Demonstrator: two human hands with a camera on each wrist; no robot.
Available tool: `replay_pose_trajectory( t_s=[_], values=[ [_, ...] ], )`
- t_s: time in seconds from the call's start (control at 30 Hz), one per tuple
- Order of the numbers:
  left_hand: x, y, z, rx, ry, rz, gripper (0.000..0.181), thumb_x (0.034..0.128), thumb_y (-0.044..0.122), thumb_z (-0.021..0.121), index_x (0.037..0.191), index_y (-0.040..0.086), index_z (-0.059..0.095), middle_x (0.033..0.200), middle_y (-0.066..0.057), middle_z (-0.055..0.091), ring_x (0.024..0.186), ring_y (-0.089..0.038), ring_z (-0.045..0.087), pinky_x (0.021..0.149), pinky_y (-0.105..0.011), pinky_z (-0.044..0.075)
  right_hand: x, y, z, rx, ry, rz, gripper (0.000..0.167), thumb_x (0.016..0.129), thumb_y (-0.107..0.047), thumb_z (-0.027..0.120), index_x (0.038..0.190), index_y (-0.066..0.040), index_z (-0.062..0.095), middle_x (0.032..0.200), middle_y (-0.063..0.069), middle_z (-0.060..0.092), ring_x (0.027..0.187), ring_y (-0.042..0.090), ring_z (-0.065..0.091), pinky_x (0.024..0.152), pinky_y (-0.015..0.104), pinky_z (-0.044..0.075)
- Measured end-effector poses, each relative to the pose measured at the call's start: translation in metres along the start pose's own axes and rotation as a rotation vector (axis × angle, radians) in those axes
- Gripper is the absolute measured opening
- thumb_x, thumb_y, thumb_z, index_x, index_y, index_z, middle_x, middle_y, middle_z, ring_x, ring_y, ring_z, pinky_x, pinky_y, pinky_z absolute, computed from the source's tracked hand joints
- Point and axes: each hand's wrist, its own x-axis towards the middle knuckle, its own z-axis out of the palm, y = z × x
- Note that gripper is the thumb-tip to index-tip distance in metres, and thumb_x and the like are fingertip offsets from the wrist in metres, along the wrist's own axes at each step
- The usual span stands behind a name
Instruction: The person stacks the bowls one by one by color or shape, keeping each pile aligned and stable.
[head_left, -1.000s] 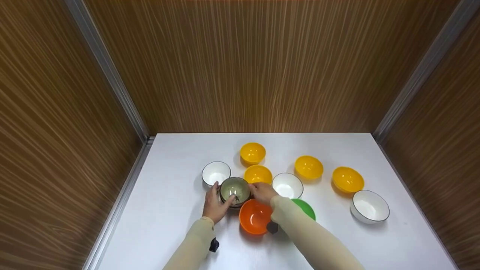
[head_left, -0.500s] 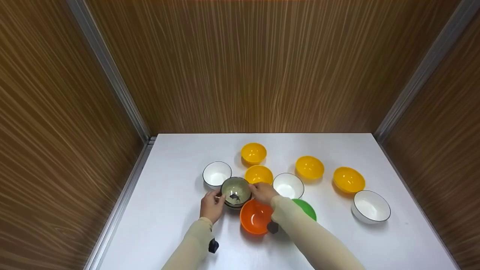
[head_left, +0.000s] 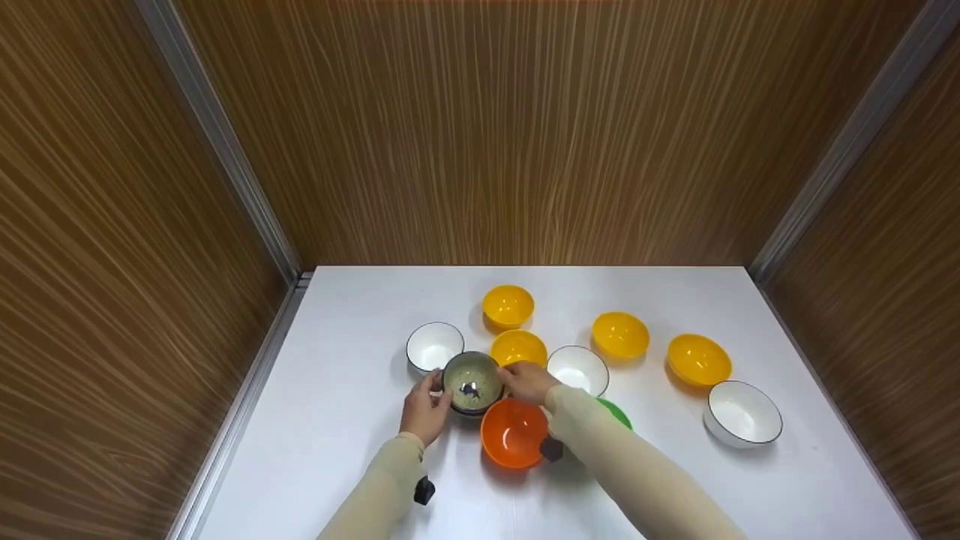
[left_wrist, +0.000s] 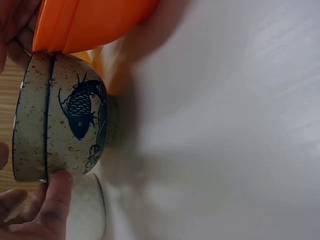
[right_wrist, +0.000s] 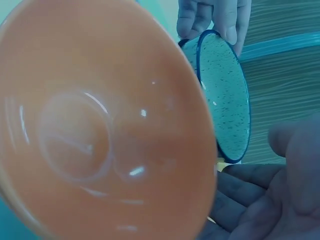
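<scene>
Currently, L hand (head_left: 424, 412) grasping L side of 2 grey speckled bowls, nested. Per L wrist view, one fingertip is against the lower bowl's rim. R hand (head_left: 529, 381) not clenched: fingers fairly straight, tips at R edge of the stack, thumb clear of rim; firm contact can't be told.

Upper bowl (head_left: 472, 381): mouth up, approx. level, dark mark in base. Sits inside lower bowl (left_wrist: 77, 120), which has a blue fish on its wall + dark blue rim line. Stack is between the hands, L of centre on white surface (head_left: 337, 375).

Orange bowl (head_left: 514, 433): just beside stack, near side, slightly R; touching or not unclear. White bowl (head_left: 435, 346): just beyond stack, to L. Yellow bowl (head_left: 519, 349): just beyond R hand, w/ 2nd yellow (head_left: 508, 306) behind it. Green bowl (head_left: 616, 414): mostly hidden under R sleeve (head_left: 622, 461), cream. 2nd white (head_left: 577, 371): R of R hand, partly covered.

Further R: 3rd yellow (head_left: 620, 335), then 4th yellow (head_left: 699, 360), w/ 3rd white (head_left: 742, 414) close in front of it. Wood-grain back wall (head_left: 510, 135) behind surface.
</scene>
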Motion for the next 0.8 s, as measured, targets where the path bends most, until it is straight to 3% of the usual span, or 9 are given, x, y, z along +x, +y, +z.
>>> replay_pose_trajectory(
  t_s=[0.3, 0.8],
  values=[
    [0.003, 0.014, -0.010, 0.023, -0.187, -0.098, 0.049, 0.0990, 0.019, 0.052, 0.143, -0.001, 0.040, 0.120, -0.021, 0.061, 0.106, -0.033, 0.060, 0.091, -0.044, 0.051, -0.007, -0.004, -0.010, 0.041, -0.053, 0.002, 0.048, 0.102, -0.041, 0.042, 0.132, -0.007, 0.056, 0.109, 0.007, 0.065, 0.100, 0.022, 0.059, 0.095, 0.044, 0.047],
    [0.003, 0.022, -0.014, 0.040, -0.201, -0.128, 0.051, 0.1002, 0.023, 0.049, 0.141, -0.005, 0.040, 0.117, -0.020, 0.062, 0.112, -0.033, 0.056, 0.097, -0.049, 0.045, -0.006, -0.004, -0.008, 0.047, -0.062, -0.024, 0.054, 0.099, -0.047, 0.045, 0.134, -0.007, 0.056, 0.121, 0.007, 0.064, 0.114, 0.025, 0.057, 0.102, 0.047, 0.043]
  ],
)
